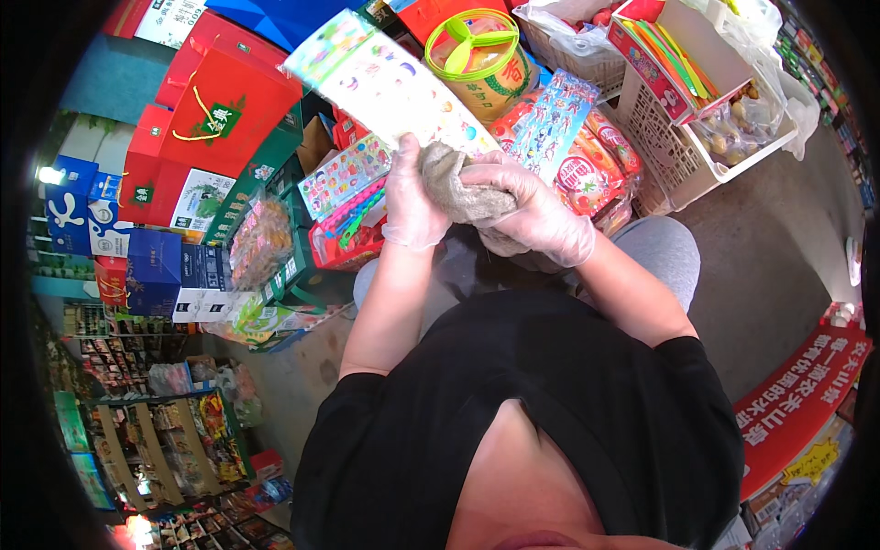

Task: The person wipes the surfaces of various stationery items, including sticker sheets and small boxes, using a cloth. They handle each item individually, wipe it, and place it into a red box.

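Note:
Both hands wear thin clear plastic gloves. My left hand [416, 196] has its thumb raised at the lower edge of a long sheet of stickers [395, 82] and presses against a bunched grey cloth [460, 185]. My right hand [533, 206] is closed on the cloth, which lies between both hands over the sheet's lower end. Behind the sheet stands a round tub with a yellow-green propeller toy [471, 45] on top. Another sticker sheet [555, 127] rests on red snack packets [591, 172] at the right. A smaller sticker sheet [347, 175] lies left of my left hand.
Red gift bags [234, 103] and blue cartons [155, 271] stand at the left. A white plastic basket [677, 158] bears an open box of colourful strips [646, 65]. Colourful plastic items lie in a red box [344, 251]. Snack shelves [165, 440] are at the lower left, a red banner [797, 405] at the right.

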The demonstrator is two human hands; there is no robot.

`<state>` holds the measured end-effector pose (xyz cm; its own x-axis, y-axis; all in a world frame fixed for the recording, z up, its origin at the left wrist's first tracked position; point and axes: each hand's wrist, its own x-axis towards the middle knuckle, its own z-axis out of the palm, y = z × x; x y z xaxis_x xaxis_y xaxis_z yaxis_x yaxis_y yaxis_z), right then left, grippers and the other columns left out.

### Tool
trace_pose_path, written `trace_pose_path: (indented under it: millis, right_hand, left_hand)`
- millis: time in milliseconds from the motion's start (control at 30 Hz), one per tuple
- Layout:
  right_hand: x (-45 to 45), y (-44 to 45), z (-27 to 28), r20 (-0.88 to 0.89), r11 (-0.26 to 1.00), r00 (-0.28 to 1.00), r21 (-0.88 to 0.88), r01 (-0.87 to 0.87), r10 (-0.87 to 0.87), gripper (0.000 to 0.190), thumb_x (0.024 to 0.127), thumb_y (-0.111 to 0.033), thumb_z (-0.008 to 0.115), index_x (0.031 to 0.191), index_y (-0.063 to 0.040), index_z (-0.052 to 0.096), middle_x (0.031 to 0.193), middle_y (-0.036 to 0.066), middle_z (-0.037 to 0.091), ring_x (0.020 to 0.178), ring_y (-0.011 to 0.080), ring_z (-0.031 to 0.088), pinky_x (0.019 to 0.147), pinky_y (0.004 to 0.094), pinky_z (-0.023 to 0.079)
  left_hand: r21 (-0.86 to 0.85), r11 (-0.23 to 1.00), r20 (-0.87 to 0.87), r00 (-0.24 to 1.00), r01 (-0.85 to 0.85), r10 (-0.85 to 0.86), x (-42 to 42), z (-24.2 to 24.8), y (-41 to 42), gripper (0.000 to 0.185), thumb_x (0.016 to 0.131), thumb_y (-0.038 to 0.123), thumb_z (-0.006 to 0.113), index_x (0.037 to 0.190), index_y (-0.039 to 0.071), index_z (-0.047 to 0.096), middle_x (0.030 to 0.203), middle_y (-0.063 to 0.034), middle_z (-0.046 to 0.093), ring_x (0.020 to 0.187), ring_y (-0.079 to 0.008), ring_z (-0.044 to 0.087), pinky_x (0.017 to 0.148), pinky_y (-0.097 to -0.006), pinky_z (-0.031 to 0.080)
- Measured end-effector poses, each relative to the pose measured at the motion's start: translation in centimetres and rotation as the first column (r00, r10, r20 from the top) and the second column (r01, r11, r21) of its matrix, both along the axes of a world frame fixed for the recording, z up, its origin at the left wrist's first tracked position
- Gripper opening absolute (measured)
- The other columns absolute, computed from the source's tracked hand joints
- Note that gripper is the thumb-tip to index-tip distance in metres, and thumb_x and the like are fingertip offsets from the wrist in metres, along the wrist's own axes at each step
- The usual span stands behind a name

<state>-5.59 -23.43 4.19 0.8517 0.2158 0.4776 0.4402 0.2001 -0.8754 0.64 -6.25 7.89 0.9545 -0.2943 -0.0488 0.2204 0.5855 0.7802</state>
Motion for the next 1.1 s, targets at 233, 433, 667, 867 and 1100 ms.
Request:
trace_pose_path:
  millis: [233, 433, 667, 867, 1100]
  right_hand:
    - [2.0, -3.0, 1.0, -0.586, 0.971, 0.808, 0.150, 0.184, -0.063, 0.047, 0.082, 0.008, 0.072, 0.128, -0.005, 0.071, 0.124, 0.009, 0.068, 0.123, 0.0196, 0.063, 0.107, 0.0353, 0.049]
    - [2.0, -3.1, -0.8, -0.266, 0.998, 0.964, 0.053, 0.037, -0.022, 0.049, 0.076, 0.005, 0.076, 0.123, -0.004, 0.072, 0.121, 0.008, 0.066, 0.120, 0.0214, 0.063, 0.106, 0.0343, 0.049]
    - [2.8, -3.8, -1.8, -0.144, 0.886, 0.983, -0.462, 0.037, -0.116, 0.047, 0.079, 0.005, 0.071, 0.123, -0.010, 0.076, 0.122, 0.011, 0.074, 0.122, 0.0242, 0.067, 0.109, 0.0369, 0.049]
    - [4.3, -7.1, -2.2, -0.545, 0.926, 0.768, -0.043, 0.375, -0.336, 0.056, 0.088, 0.000, 0.072, 0.143, 0.002, 0.057, 0.115, 0.013, 0.074, 0.097, 0.0193, 0.073, 0.085, 0.0330, 0.059]
    - [1.8, -5.1, 1.3, -0.546, 0.831, 0.826, 0.519, 0.202, 0.140, 0.064, 0.091, -0.012, 0.079, 0.146, -0.001, 0.050, 0.125, 0.013, 0.067, 0.103, 0.0190, 0.071, 0.087, 0.0331, 0.059]
  left_hand:
    - [-0.039, 0.992, 0.157, 0.980, -0.120, 0.125, 0.4, 1.7, 0.9, 0.057, 0.112, 0.036, 0.047, 0.159, 0.004, 0.036, 0.159, -0.0143, 0.048, 0.146, -0.0325, 0.047, 0.124, -0.0527, 0.035]
    - [-0.025, 0.988, 0.123, 0.980, -0.155, 0.156, 0.8, 2.4, 1.0, 0.057, 0.114, 0.037, 0.042, 0.159, 0.004, 0.035, 0.162, -0.0150, 0.045, 0.150, -0.0327, 0.043, 0.125, -0.0539, 0.032]
    - [-0.060, 0.981, 0.102, 0.977, -0.183, 0.188, 0.8, 3.6, 2.4, 0.056, 0.114, 0.038, 0.042, 0.160, 0.007, 0.036, 0.162, -0.0136, 0.046, 0.151, -0.0323, 0.041, 0.125, -0.0570, 0.030]
    - [0.012, 0.985, 0.120, 0.978, -0.173, 0.170, 0.0, 3.8, 2.6, 0.061, 0.110, 0.034, 0.051, 0.160, 0.004, 0.034, 0.160, -0.0144, 0.046, 0.148, -0.0329, 0.044, 0.124, -0.0549, 0.032]
    - [0.022, 0.991, 0.139, 0.982, 0.129, -0.131, -1.1, 0.5, 0.8, 0.061, 0.105, 0.029, 0.060, 0.155, 0.001, 0.041, 0.157, -0.0141, 0.051, 0.145, -0.0305, 0.049, 0.122, -0.0514, 0.037]
